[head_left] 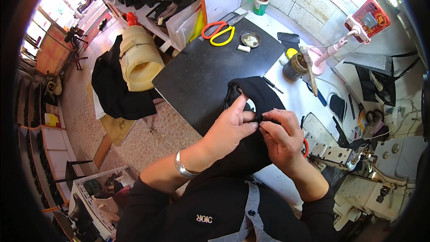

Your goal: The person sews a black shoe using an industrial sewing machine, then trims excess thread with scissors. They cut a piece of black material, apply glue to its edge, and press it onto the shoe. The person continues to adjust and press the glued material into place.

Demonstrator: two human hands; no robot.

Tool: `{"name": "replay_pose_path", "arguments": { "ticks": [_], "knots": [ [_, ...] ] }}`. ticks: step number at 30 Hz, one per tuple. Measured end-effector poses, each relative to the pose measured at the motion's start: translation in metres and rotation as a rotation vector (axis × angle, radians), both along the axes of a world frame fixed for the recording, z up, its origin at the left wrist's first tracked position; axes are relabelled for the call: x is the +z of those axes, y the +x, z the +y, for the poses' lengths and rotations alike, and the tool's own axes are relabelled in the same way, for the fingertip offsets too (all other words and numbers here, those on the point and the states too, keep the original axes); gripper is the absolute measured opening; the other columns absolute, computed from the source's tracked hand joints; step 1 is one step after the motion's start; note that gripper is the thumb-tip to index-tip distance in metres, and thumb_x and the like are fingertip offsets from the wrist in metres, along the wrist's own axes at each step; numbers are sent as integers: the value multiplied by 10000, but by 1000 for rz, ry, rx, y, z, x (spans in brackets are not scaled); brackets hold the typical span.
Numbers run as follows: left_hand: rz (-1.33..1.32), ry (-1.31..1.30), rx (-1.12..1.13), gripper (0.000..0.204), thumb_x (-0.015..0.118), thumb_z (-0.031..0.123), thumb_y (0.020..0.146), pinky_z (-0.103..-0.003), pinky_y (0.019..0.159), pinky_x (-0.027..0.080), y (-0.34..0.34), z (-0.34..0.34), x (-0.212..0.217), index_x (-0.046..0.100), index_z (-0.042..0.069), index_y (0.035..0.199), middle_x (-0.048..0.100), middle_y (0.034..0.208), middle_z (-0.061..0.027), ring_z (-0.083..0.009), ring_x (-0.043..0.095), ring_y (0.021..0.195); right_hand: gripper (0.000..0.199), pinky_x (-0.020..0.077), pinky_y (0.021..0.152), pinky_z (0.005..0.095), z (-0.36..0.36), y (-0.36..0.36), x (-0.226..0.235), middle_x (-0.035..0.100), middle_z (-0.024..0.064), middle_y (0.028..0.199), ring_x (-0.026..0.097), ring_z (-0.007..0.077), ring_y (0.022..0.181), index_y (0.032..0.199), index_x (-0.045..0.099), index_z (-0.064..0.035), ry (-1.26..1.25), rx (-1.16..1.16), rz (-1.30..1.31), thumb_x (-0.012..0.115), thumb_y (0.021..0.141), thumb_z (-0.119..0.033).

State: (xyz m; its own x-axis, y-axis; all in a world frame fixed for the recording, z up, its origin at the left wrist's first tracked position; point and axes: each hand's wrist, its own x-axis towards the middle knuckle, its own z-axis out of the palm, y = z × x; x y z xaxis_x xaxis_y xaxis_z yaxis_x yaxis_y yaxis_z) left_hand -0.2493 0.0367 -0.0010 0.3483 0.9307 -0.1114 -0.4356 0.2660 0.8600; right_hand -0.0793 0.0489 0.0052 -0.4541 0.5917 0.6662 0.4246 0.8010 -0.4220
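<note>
A soft black piece [254, 88], looking like fabric or suede and curved into a loop, is held in front of my body. My left hand [227, 127], with a silver bracelet at the wrist, grips its near edge, thumb and fingers bent around it. Opposite, my right hand [283, 135] pinches the same edge, and the two sets of fingertips nearly meet. Whether something small sits between them is too hidden to tell. Part of a red handle [306, 148] shows beside my right hand. More black material lies below the hands and merges with my dark clothing.
A dark board [192, 80] on the white table bears scissors [220, 30] with red and yellow handles and a round tin lid [250, 39]. Rightward stand a brown-stained jar [294, 68] with a brush, a pink phone stand [337, 53] and a sewing machine [392, 166]. Leftward, a cream cylinder [139, 54].
</note>
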Motion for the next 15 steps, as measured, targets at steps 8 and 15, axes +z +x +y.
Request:
{"name": "replay_pose_path", "arguments": {
  "ticks": [8, 15],
  "knots": [
    [39, 80, 173, 687, 471, -67, 903, -243, 852, 453, 14, -6, -11, 130, 25, 1492, 582, 1034, -71, -98, 556, 940, 77, 467, 916, 433, -3, -3, -3, 668, 127, 961, 620, 278, 895, 896, 578, -24, -218, 15, 213, 634, 849, 0],
    [251, 100, 231, 677, 428, -99, 898, -254, 863, 458, 17, -3, -18, 142, 40, 1495, 589, 1061, -103, -116, 570, 964, 136, 458, 937, 435, -5, -7, -11, 675, 103, 973, 627, 277, 935, 866, 633, -24, -90, -43, 121, 709, 756, 2]
  ]
}}
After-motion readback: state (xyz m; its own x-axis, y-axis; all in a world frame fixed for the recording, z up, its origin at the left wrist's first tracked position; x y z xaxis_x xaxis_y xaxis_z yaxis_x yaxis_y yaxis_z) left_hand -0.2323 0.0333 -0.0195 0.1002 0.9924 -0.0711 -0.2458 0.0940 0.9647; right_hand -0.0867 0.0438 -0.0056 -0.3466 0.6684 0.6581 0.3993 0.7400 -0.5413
